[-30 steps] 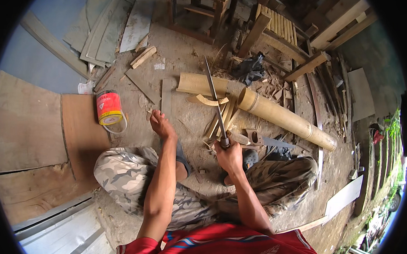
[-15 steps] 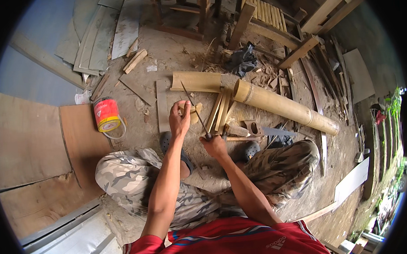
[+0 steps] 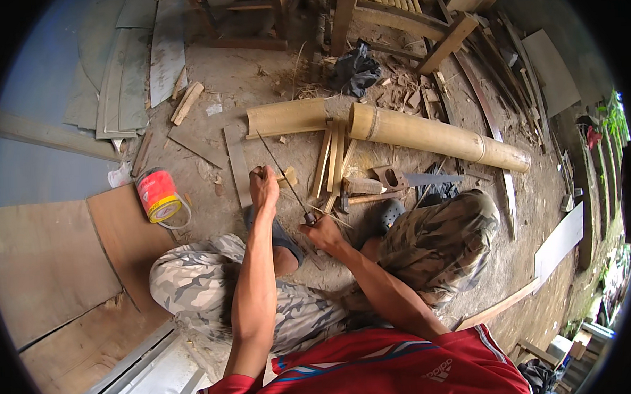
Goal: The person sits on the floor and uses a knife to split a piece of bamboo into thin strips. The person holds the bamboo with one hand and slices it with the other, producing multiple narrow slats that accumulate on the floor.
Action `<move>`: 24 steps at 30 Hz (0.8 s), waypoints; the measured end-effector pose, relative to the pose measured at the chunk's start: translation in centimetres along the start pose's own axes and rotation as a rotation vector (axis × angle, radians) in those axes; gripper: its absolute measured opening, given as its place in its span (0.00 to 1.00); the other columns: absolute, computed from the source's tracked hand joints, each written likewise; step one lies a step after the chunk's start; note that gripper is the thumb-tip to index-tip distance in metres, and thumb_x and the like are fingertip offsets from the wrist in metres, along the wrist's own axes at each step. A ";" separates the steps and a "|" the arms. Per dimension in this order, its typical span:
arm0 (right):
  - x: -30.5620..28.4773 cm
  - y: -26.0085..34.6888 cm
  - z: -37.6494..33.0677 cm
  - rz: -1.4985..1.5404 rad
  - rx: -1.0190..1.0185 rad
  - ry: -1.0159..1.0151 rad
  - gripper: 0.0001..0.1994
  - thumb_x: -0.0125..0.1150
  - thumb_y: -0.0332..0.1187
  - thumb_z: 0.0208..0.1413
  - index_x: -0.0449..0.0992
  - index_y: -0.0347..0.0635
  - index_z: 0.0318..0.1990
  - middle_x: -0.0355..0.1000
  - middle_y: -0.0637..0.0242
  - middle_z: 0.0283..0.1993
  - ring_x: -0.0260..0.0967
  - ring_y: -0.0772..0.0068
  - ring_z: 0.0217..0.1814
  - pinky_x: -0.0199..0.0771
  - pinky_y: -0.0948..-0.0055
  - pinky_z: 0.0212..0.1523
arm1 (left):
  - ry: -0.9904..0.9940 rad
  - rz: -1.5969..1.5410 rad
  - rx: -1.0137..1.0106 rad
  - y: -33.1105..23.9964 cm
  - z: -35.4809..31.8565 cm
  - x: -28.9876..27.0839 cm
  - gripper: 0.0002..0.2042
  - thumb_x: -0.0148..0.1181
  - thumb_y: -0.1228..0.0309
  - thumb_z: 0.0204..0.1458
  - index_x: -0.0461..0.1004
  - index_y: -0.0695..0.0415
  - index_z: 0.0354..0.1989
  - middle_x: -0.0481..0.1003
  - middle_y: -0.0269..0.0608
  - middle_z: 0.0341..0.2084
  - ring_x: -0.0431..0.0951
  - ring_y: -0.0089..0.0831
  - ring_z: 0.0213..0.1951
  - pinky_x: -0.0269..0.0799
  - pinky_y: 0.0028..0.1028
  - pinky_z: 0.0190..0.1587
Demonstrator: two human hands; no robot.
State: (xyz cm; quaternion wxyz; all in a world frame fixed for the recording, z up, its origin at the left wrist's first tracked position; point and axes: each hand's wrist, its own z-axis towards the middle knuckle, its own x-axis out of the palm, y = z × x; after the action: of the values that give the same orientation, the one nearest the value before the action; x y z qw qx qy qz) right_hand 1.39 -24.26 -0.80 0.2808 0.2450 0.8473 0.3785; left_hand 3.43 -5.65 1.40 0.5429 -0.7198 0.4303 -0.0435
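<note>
My right hand (image 3: pixel 321 231) grips the dark handle of a long-bladed knife (image 3: pixel 281 162). Its narrow blade points up and to the left, away from me. Just left of the blade, my left hand (image 3: pixel 264 188) is closed with its fingers curled; what they hold, if anything, is hidden. A pale wood or bamboo piece (image 3: pixel 288 177) shows beside that hand, partly behind the blade. Several split bamboo strips (image 3: pixel 336 158) lie just beyond my right hand. Near them rest a hammer (image 3: pixel 374 198) and a handsaw (image 3: pixel 412 178).
A thick bamboo pole (image 3: pixel 435 137) lies across the right, with a halved bamboo piece (image 3: pixel 286 118) left of it. A red and yellow can (image 3: pixel 158 195) stands at left. Beyond are a black plastic bag (image 3: pixel 356 69) and a wooden bench (image 3: pixel 392 17). My sandalled feet flank the work.
The view has shifted, so the surroundings sit differently. My left hand has turned and curled more tightly beside the blade. The knife stays in my right hand.
</note>
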 end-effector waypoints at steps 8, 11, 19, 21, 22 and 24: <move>0.1 -0.5 -0.1 0.256 0.037 0.102 0.14 0.65 0.37 0.47 0.72 0.32 0.29 0.68 0.57 0.18 0.66 0.66 0.20 0.67 0.61 0.24 | 0.065 -0.011 0.006 1.9 1.6 -0.2 0.28 0.48 0.58 0.63 0.60 0.69 0.62 0.69 0.60 0.55 0.72 0.45 0.55 0.68 0.35 0.55; -0.3 -1.2 0.1 0.404 0.116 0.157 0.10 0.65 0.32 0.48 0.71 0.36 0.27 0.67 0.64 0.17 0.63 0.73 0.17 0.62 0.66 0.19 | 0.094 0.059 0.034 -0.2 0.3 0.1 0.27 0.48 0.58 0.62 0.62 0.70 0.60 0.71 0.61 0.52 0.73 0.45 0.52 0.68 0.34 0.53; -1.2 -0.4 -0.6 0.567 0.130 0.235 0.10 0.63 0.26 0.51 0.70 0.40 0.21 0.65 0.70 0.17 0.59 0.77 0.14 0.58 0.70 0.17 | 0.021 0.156 0.121 0.2 1.0 1.1 0.27 0.48 0.58 0.61 0.64 0.72 0.57 0.74 0.62 0.48 0.75 0.47 0.50 0.68 0.37 0.54; -1.3 -0.3 -0.6 0.597 0.151 0.265 0.10 0.64 0.26 0.52 0.71 0.41 0.21 0.64 0.70 0.17 0.59 0.77 0.14 0.57 0.71 0.16 | 0.010 0.154 0.124 0.4 1.2 1.3 0.27 0.48 0.57 0.61 0.64 0.72 0.57 0.73 0.62 0.50 0.75 0.48 0.51 0.68 0.38 0.54; -1.3 -0.4 -0.3 0.608 0.157 0.279 0.10 0.65 0.26 0.52 0.71 0.42 0.22 0.64 0.70 0.16 0.58 0.78 0.14 0.57 0.71 0.16 | 0.004 0.148 0.129 0.3 1.3 1.4 0.27 0.48 0.57 0.61 0.64 0.72 0.57 0.72 0.63 0.51 0.75 0.48 0.51 0.68 0.38 0.55; 0.3 -2.7 0.1 1.272 0.426 0.766 0.10 0.66 0.26 0.52 0.71 0.43 0.22 0.64 0.71 0.16 0.58 0.78 0.14 0.56 0.71 0.16 | 0.037 0.112 0.156 1.2 1.7 0.5 0.27 0.48 0.57 0.61 0.64 0.71 0.58 0.72 0.61 0.52 0.74 0.48 0.53 0.68 0.38 0.56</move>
State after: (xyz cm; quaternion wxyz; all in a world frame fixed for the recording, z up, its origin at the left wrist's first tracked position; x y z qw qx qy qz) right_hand 0.74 -25.64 -3.05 -0.3566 0.5856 0.6359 0.3543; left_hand 3.98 -4.74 -0.45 0.5908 -0.6493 0.4751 -0.0600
